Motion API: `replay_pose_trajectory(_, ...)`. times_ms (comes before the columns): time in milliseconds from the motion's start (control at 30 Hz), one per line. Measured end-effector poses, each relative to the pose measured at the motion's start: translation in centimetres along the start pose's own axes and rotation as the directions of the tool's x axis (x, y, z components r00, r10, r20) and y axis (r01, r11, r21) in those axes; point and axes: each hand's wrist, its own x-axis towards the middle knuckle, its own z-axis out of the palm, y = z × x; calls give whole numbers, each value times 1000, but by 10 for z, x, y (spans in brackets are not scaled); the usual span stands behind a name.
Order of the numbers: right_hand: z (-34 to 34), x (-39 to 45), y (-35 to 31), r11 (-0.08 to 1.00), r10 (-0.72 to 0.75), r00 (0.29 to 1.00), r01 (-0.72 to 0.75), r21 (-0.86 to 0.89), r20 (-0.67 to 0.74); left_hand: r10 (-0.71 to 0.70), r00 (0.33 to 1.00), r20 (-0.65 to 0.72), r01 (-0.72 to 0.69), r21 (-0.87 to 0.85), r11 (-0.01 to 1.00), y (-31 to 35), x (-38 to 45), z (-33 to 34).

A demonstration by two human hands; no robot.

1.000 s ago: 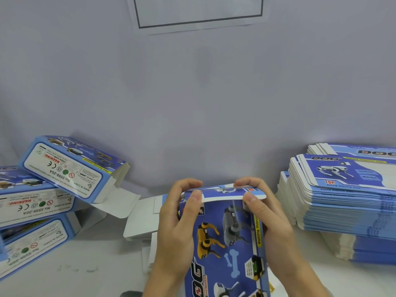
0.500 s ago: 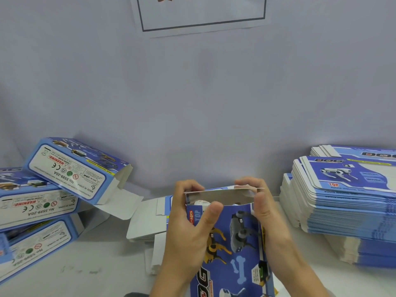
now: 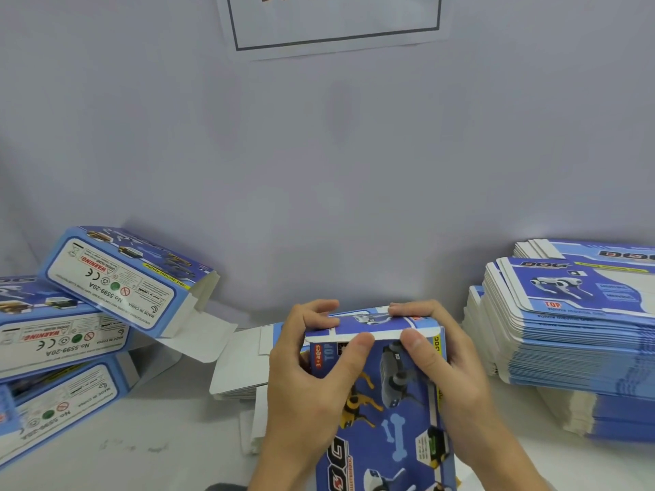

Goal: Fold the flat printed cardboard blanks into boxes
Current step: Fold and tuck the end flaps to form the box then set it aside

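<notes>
Blue printed cardboard box [image 3: 386,395] with robot-dog artwork is sitting at the lower centre of the frame, held between both hands, its far end flap [image 3: 368,322] being folded over the opening. The left hand [image 3: 308,377] is gripping the box's left side, fingers curled over the flap's far edge and thumb pressing the flap's white lip from the front. The right hand [image 3: 446,356] is gripping the right side the same way, fingers hooked over the top edge and thumb pinching the lip down onto the printed face.

At the right of the frame, a tall stack of flat blue-and-white printed cardboard blanks [image 3: 574,334] is resting on the white table [image 3: 159,434], well apart from the hands. Behind the held box, a low pile of white-faced flat blanks [image 3: 241,370] is lying on the table. At the left of the frame, 3 folded blue boxes [image 3: 71,331] with white warning labels are leaning on one another, the uppermost one tilted with an open end flap hanging down. At the top centre, a white paper sheet with a dark border [image 3: 336,26] is hanging on the pale grey wall [image 3: 319,154].
</notes>
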Motion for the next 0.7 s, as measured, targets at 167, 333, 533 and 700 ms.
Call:
replay_pose_trajectory(167,-2,1,3,999,29,1000,-29,19,-7,-45,998,52,46,-15,999,-2,1,-5)
replay_pose_trajectory(333,-3,2,3,999,38,998,-36,26,-43,-62,996,59,63,-7,998,-2,2,-5)
replay_pose_trajectory(533,-9,2,-4,998,12,997,-8,60,-73,-305,888,346,301,65,951,2,5,-19)
replay_pose_trajectory(700,-36,16,-20,965,92,992,-68,253,-81,-406,692,596,232,349,908,17,7,-34)
